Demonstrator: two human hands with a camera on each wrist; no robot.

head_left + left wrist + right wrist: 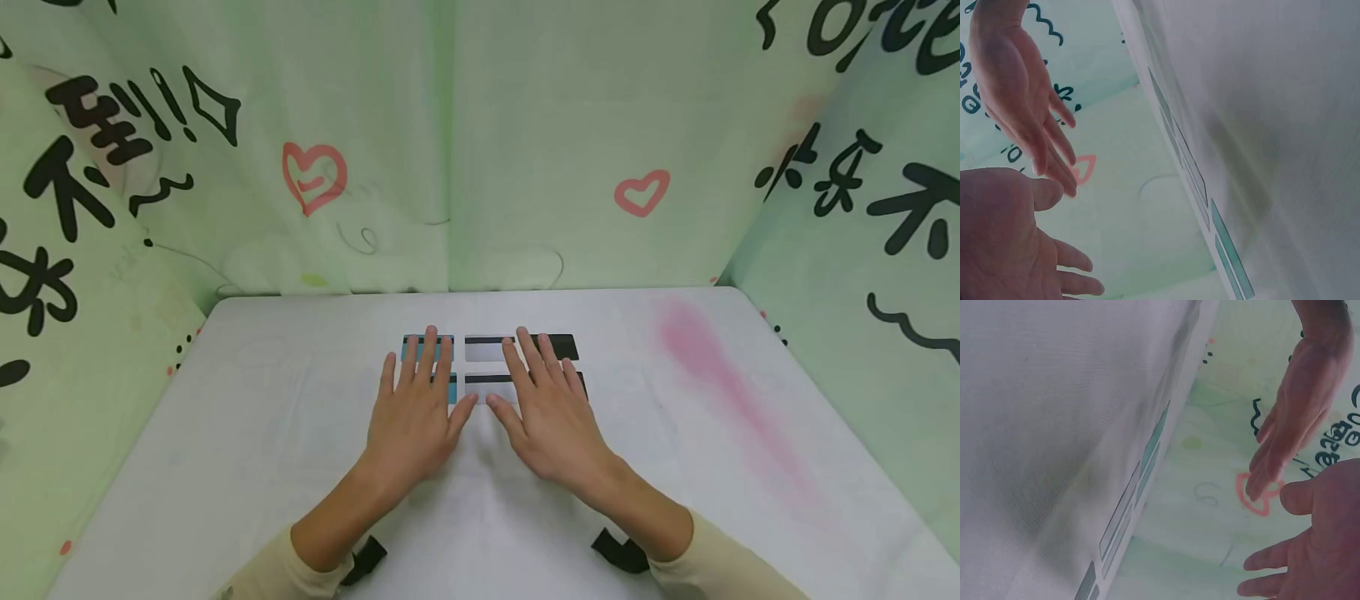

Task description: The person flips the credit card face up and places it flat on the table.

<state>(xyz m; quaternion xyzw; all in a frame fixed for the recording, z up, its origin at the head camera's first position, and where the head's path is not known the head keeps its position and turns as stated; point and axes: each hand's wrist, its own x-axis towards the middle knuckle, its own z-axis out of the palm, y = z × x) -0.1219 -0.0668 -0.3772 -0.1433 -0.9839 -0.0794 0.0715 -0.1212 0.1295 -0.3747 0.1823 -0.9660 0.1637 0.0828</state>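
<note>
Two hands hang flat over six cards laid in two rows on a white table.
The left hand (416,417) is above the blue cards (453,390), partly hiding them, and the right hand (555,417) is above the black cards (564,346) and the edge of the white cards (483,352), which lie in the middle; the wrist views show both hands raised clear of the table (262,433). On each hand the fingers are straight and slightly apart, thumb out to the side, gripping nothing. Behind the table hangs a pale green cloth (525,125) with red hearts.
</note>
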